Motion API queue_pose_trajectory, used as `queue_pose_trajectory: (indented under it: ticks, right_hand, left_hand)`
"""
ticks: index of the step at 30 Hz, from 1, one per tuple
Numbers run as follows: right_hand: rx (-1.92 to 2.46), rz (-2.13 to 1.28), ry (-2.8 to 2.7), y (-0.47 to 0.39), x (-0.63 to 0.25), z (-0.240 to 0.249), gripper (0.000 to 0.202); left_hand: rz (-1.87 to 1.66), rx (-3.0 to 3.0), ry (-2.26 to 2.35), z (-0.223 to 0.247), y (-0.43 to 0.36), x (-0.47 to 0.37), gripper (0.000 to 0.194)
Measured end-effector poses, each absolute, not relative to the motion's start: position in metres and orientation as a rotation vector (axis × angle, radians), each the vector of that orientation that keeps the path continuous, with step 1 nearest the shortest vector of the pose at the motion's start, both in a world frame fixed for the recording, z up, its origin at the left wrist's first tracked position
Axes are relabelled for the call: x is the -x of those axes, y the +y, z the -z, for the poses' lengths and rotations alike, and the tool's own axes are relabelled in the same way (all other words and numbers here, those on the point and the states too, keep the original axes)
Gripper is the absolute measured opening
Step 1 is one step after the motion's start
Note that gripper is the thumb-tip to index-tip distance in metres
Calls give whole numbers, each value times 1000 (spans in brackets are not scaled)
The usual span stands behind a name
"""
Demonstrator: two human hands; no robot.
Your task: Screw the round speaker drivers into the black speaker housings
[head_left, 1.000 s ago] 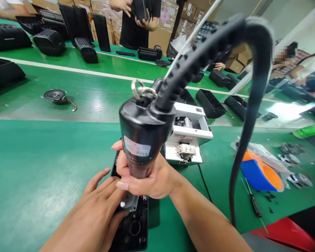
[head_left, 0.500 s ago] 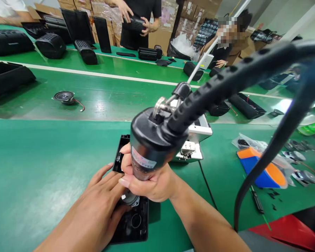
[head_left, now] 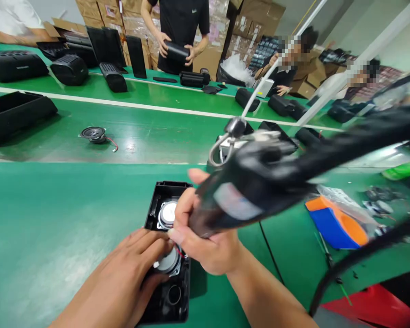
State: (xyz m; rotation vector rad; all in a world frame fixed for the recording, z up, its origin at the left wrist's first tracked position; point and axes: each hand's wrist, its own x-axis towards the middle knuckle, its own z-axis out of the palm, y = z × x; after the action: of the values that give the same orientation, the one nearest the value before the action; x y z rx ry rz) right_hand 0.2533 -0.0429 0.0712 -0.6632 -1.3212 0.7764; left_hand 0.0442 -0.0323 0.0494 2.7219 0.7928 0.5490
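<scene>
A black speaker housing point(head_left: 181, 300) lies on the green bench with its inside facing up. Two round speaker drivers sit in it: the upper driver point(head_left: 166, 213) and the lower driver point(head_left: 169, 262), which has red wire beside it. Across the housing's left side reaches my left hand point(head_left: 136, 255), its fingers and thumb closed about the lower driver. My right hand point(head_left: 208, 241) is wrapped round a black electric screwdriver point(head_left: 239, 196), which is tilted and blurred by motion. A metal loop joins the screwdriver to a hanger above. Its tip is hidden behind my right hand.
A loose speaker driver point(head_left: 94, 134) lies beyond the housing. An orange and blue scoop-shaped holder point(head_left: 338, 223) and a screwdriver point(head_left: 330, 260) are at right. A thick black cable point(head_left: 365, 136) crosses the right side. Across the bench, a person holds a black speaker point(head_left: 176, 52).
My right hand has swung the electric screwdriver right and tilted it over, exposing the upper driver. My left hand stays on the housing, fingers drawn closer together. The view has shifted slightly.
</scene>
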Motion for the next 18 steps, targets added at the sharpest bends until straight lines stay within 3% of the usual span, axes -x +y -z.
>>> queue_pose_trajectory:
  ticks: [3, 8, 10, 18]
  right_hand:
    - [564, -537, -1149, -53, -272, -97, 21]
    - [774, 30, -1112, -59, -321, -114, 60]
    - [829, 79, -1142, -58, -334, -108, 66]
    - [1034, -83, -1079, -63, -331, -85, 53]
  left_hand:
    - [-571, -2670, 829, -30, -33, -35, 38]
    - [-566, -2636, 908, 0, -35, -29, 41]
    - [-600, -2609, 951, 4, -35, -32, 38]
    - [-600, -2607, 994, -28, -34, -53, 33]
